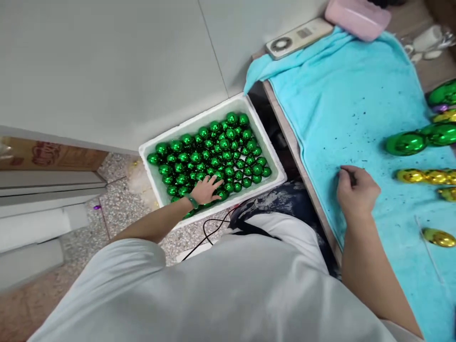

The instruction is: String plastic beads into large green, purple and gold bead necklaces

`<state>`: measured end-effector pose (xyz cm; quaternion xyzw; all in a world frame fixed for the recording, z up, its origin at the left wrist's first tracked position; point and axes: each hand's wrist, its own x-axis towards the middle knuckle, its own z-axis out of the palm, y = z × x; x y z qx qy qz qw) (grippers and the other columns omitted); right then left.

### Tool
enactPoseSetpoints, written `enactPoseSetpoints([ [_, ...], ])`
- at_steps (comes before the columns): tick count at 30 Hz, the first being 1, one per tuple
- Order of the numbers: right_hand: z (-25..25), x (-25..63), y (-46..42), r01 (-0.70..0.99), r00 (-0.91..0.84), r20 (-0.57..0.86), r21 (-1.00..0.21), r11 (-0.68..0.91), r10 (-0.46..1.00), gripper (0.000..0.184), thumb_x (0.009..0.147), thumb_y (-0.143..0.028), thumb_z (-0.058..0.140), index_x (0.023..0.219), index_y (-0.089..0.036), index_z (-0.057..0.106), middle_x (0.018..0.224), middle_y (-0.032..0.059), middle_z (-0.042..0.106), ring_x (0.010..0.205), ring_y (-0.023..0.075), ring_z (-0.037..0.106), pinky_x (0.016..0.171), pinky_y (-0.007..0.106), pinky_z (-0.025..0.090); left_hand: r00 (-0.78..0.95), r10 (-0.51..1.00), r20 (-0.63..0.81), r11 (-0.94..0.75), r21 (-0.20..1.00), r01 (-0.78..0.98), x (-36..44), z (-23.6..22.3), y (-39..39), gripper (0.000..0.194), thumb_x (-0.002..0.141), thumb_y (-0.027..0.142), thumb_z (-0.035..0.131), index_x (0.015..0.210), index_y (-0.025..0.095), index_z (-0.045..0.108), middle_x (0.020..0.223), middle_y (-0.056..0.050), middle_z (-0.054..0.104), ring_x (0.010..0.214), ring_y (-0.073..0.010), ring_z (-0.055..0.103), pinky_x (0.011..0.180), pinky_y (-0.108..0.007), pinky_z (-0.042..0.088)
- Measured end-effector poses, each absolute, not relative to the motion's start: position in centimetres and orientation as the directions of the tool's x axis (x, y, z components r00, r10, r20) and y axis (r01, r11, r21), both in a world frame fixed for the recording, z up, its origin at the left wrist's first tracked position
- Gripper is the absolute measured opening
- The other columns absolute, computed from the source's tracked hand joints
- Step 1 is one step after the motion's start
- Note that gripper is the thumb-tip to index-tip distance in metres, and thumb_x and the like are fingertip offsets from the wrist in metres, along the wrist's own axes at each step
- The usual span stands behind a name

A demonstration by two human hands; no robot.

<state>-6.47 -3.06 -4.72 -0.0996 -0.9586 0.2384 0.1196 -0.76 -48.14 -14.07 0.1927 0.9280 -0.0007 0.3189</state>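
Note:
My left hand (205, 191), fingers spread, reaches over the near edge of a white foam box (265, 135) and lies on the shiny green baubles (195, 156) inside it. The baubles stand in rows of different sizes, and pale box floor shows between a few at the right. Over the blue towel (356, 118) my right hand (358, 194) is closed, thumb against curled fingers. A dark bit shows inside the curl, too small to name. Right of this hand lie large joined green baubles (406, 143) and a row of gold baubles (413, 176).
A white remote-like device (299, 38) and a pink case (358, 19) sit at the towel's far edge. A single gold bauble (438, 237) lies beside a thin white stick (429, 251). Dark specks dot the towel. A black cable (206, 232) runs below the box. A cardboard carton (53, 154) stands left.

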Motion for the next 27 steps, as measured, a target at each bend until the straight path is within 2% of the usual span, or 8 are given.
enactPoseSetpoints([
  [2, -4.9, -7.1, -3.4, 0.129, -0.954, 0.189, -0.442, 0.888, 0.232, 0.041, 0.082, -0.038, 0.046, 0.098, -0.011, 0.073, 0.086, 0.0135, 0.071, 0.071, 0.0208, 0.062, 0.071, 0.033, 0.05, -0.725, 0.332, -0.603, 0.937, 0.125, 0.325, 0.0, -15.1, -48.3, 0.074, 0.087, 0.06, 0.05, 0.151, 0.026, 0.032, 0.154, -0.021, 0.03, 0.133, -0.0452, 0.033, 0.09, -0.055, 0.047],
  [5, -5.1, -7.4, -3.4, 0.141, -0.953, 0.193, -0.393, 0.909, 0.232, 0.042, 0.082, -0.038, 0.043, 0.094, -0.012, 0.073, 0.089, 0.0146, 0.071, 0.077, 0.0231, 0.062, 0.075, 0.036, 0.049, -0.633, 0.455, -0.626, 0.886, 0.246, 0.393, -0.9, -16.5, -48.4, 0.074, 0.083, 0.054, 0.06, 0.149, 0.032, 0.034, 0.158, -0.017, 0.025, 0.136, -0.0445, 0.028, 0.09, -0.054, 0.047],
  [7, -5.1, -7.3, -3.5, 0.14, -0.953, 0.197, -0.381, 0.914, 0.228, 0.041, 0.082, -0.038, 0.041, 0.092, -0.013, 0.072, 0.089, 0.0157, 0.071, 0.08, 0.0242, 0.063, 0.077, 0.036, 0.048, -0.556, 0.556, -0.618, 0.826, 0.337, 0.451, -1.7, -17.5, -48.5, 0.073, 0.079, 0.044, 0.068, 0.146, 0.035, 0.04, 0.158, -0.013, 0.027, 0.136, -0.0434, 0.03, 0.094, -0.054, 0.046],
  [10, -5.1, -7.0, -3.6, 0.143, -0.949, 0.211, -0.377, 0.915, 0.235, 0.037, 0.084, -0.037, 0.041, 0.09, -0.015, 0.07, 0.089, 0.0171, 0.07, 0.083, 0.0252, 0.062, 0.079, 0.036, 0.047, -0.544, 0.616, -0.569, 0.787, 0.409, 0.463, -2.1, -19.0, -48.8, 0.064, 0.08, 0.034, 0.066, 0.141, 0.037, 0.047, 0.155, -0.011, 0.034, 0.132, -0.0423, 0.034, 0.096, -0.055, 0.043],
  [13, -5.2, -6.7, -3.8, 0.163, -0.943, 0.214, -0.368, 0.915, 0.254, 0.032, 0.086, -0.035, 0.042, 0.088, -0.017, 0.068, 0.089, 0.0171, 0.069, 0.085, 0.0255, 0.061, 0.08, 0.036, 0.046, -0.578, 0.609, -0.543, 0.793, 0.426, 0.436, -2.0, -20.2, -49.0, 0.058, 0.082, 0.032, 0.062, 0.138, 0.038, 0.051, 0.152, -0.012, 0.038, 0.128, -0.0419, 0.038, 0.094, -0.055, 0.043],
  [16, -5.5, -6.7, -3.8, 0.163, -0.941, 0.223, -0.36, 0.919, 0.254, 0.032, 0.086, -0.034, 0.042, 0.089, -0.016, 0.068, 0.088, 0.0162, 0.068, 0.085, 0.0249, 0.061, 0.079, 0.036, 0.046, -0.632, 0.545, -0.551, 0.836, 0.411, 0.363, -2.0, -21.1, -48.9, 0.061, 0.079, 0.031, 0.065, 0.138, 0.037, 0.05, 0.152, -0.012, 0.038, 0.125, -0.041, 0.042, 0.093, -0.053, 0.045],
  [22, -6.1, -6.8, -3.3, 0.139, -0.943, 0.241, -0.344, 0.929, 0.23, 0.029, 0.087, -0.033, 0.043, 0.09, -0.016, 0.067, 0.084, 0.0122, 0.066, 0.083, 0.0239, 0.059, 0.079, 0.038, 0.047, -0.717, 0.448, -0.533, 0.879, 0.411, 0.244, -2.0, -21.9, -48.6, 0.075, 0.082, 0.03, 0.06, 0.15, 0.024, 0.032, 0.158, -0.016, 0.026, 0.125, -0.0393, 0.044, 0.096, -0.051, 0.046],
  [27, -6.3, -6.9, -3.2, 0.132, -0.942, 0.247, -0.344, 0.929, 0.226, 0.029, 0.087, -0.032, 0.043, 0.091, -0.016, 0.066, 0.083, 0.0119, 0.064, 0.084, 0.0241, 0.059, 0.079, 0.039, 0.047, -0.735, 0.452, -0.506, 0.856, 0.478, 0.197, -2.3, -22.2, -48.1, 0.083, 0.076, 0.02, 0.064, 0.151, 0.023, 0.029, 0.157, -0.013, 0.028, 0.129, -0.0365, 0.043, 0.103, -0.049, 0.043],
])
